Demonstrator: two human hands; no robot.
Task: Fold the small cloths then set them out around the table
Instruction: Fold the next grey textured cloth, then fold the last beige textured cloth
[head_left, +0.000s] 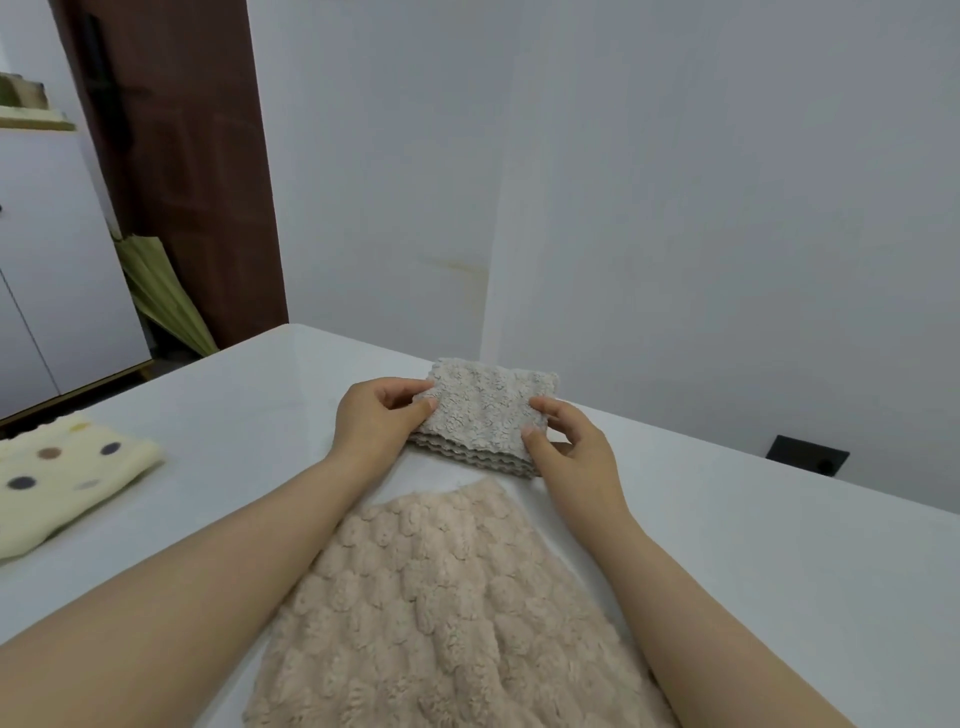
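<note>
Seen from the head camera, a person's two bare hands close on a folded grey cloth (485, 410) lying on the white tabletop (727, 545) toward its far edge, at about 12 o'clock from the wearer. The left hand (376, 418) pinches the cloth's left end between thumb and fingers; the right hand (569, 447) pinches the near right corner in the same kind of grip, thumb on top. The cloth's long axis runs roughly 9 to 3 o'clock, squarely between the two hands, so neither hand is clearly the nearer; its stacked, wavy edges face the wearer, which suggests the folding is done or close to it and that setting it out is the likely next step. Just beside it, at 6 o'clock and between the forearms, a larger pink fleecy cloth (447, 613) lies spread flat and apparently unfolded. Well apart at 9 o'clock, a cream cloth with coloured dots (67, 483) rests near the tabletop's left edge. The surface is smooth and pale, set against plain grey-white walls, with a dark brown door (192, 166) at 10 o'clock.
</note>
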